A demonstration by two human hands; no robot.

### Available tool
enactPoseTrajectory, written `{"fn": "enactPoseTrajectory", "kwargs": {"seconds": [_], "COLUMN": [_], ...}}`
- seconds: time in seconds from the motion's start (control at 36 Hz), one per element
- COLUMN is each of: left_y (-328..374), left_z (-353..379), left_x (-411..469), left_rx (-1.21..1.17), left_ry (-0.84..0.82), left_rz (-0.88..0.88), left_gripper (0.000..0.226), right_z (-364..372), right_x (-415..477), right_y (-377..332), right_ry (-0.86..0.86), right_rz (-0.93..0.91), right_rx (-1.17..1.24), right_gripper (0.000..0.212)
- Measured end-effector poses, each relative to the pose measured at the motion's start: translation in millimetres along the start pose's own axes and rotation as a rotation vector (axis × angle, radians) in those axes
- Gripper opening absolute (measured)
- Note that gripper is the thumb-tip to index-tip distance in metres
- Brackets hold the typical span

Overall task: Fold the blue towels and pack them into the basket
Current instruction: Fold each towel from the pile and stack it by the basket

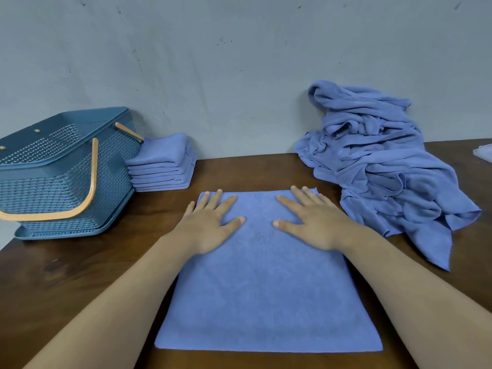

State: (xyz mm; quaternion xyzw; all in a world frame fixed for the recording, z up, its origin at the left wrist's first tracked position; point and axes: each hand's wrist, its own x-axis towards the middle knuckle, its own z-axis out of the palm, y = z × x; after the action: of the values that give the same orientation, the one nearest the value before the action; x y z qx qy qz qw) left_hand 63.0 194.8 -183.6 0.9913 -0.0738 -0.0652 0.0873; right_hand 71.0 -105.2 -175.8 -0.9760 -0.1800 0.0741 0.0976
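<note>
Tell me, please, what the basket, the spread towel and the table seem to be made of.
Basket: moulded plastic, matte teal, judging by its regular pierced lattice pattern. Spread towel: soft matte cloth, probably microfibre, from its fine nap. Table: dark brown wood or wood-look laminate; streaky grain shows, with a slight sheen.

The left edge is cutting off the basket [66, 182], and its lid [53, 139] is hiding the interior. The basket is covering the left end of the stack [162, 162]. The right edge is cutting off a pale, unidentifiable object [484, 153].
</note>
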Motion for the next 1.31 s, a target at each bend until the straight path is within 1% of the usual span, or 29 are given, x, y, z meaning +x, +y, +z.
{"fn": "enactPoseTrajectory", "kwargs": {"seconds": [0.11,0.28,0.36,0.42,0.47,0.53,0.61,0.69,0.78,0.89,1.0,1.08,1.17,1.31], "left_y": [-5,-6,-7,-8,-8,-5,6,11,6,0,6,23,41,36], "left_z": [-2,-9,-11,-14,-17,-19,-10,9,18,14,5,2,10,28], "left_x": [16,28,23,16,5,-10,-40,-72,-90,-102,-111,-120,-132,-156], "left_rx": [0.007,-0.015,-0.09,-0.145,-0.124,-0.1,-0.129,-0.085,-0.009,-0.004,0.051,0.051,-0.018,0.01], "left_ry": [0.007,0.008,0.047,0.114,0.185,0.206,0.158,0.08,0.047,0.003,-0.017,0.058,0.04,0.038], "left_rz": [0.006,-0.02,-0.008,0.016,0.044,0.092,0.19,0.218,0.2,0.146,0.108,0.189,0.301,0.318], "left_gripper": [0.089,0.091,0.094,0.088,0.075,0.066,0.061,0.064,0.073,0.081,0.084,0.078,0.074,0.067], "right_z": [-1,-7,-9,-11,-13,-13,-5,9,13,10,7,8,20,36], "right_x": [13,40,47,44,37,26,4,-23,-47,-71,-89,-101,-116,-137], "right_y": [8,13,11,6,-5,-24,-58,-72,-58,-23,-10,-23,-43,-43], "right_ry": [0.015,0.003,-0.019,-0.015,0.025,0.033,-0.041,-0.083,-0.066,-0.043,-0.012,0.046,0.04,0.077], "right_rz": [0.067,0.044,0.05,0.071,0.077,0.037,-0.084,-0.14,-0.124,-0.043,0.027,-0.002,-0.054,-0.066], "right_rx": [0.029,-0.002,-0.06,-0.11,-0.148,-0.132,-0.071,-0.065,-0.063,-0.029,-0.075,-0.103,-0.046,-0.059], "right_gripper": [0.092,0.102,0.101,0.097,0.092,0.086,0.084,0.089,0.087,0.091,0.089,0.086,0.086,0.083]}}
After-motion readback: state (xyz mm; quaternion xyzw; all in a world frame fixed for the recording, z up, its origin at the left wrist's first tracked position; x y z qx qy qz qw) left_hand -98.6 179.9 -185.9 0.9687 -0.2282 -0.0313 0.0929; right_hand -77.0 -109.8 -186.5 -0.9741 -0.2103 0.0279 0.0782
